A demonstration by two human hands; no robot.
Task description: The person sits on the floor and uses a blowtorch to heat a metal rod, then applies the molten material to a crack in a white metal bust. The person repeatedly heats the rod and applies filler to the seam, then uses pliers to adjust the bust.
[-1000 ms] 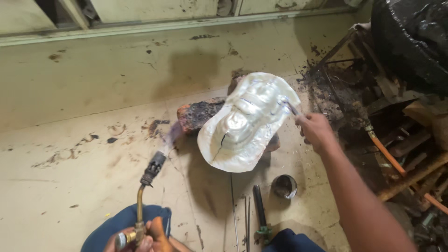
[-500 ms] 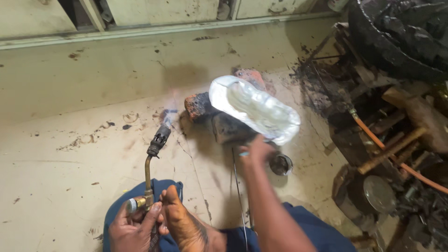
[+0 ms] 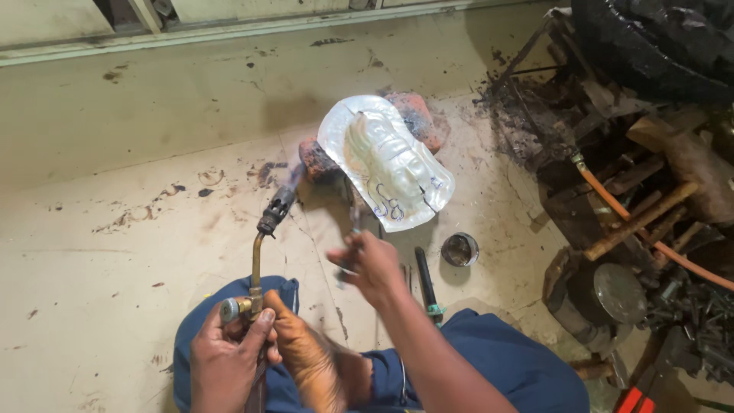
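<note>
gripping the brass valve end of a gas torch (image 3: 256,264), the left hand (image 3: 225,356) is closing its fingers around the tube low in the view, just beside a bare foot (image 3: 310,359) and over blue trouser cloth (image 3: 497,363). the torch's dark nozzle is pointing up toward a reddish brick (image 3: 317,159) on the concrete floor (image 3: 115,191). the right hand (image 3: 371,264) is hovering near the middle, fingers pinching together on a thin metal tool (image 3: 353,222) that is blurred, so its kind is hard to tell. a shiny embossed metal sheet (image 3: 386,160), showing a raised figure, is leaning tilted on the bricks just beyond that hand, not touching it. a small round tin (image 3: 459,249) is sitting on the floor to the right, near a dark rod with a green-tipped end (image 3: 425,279). a heap of blackened scrap, wood sticks and an orange hose (image 3: 634,222) is lying well to the right.
</note>
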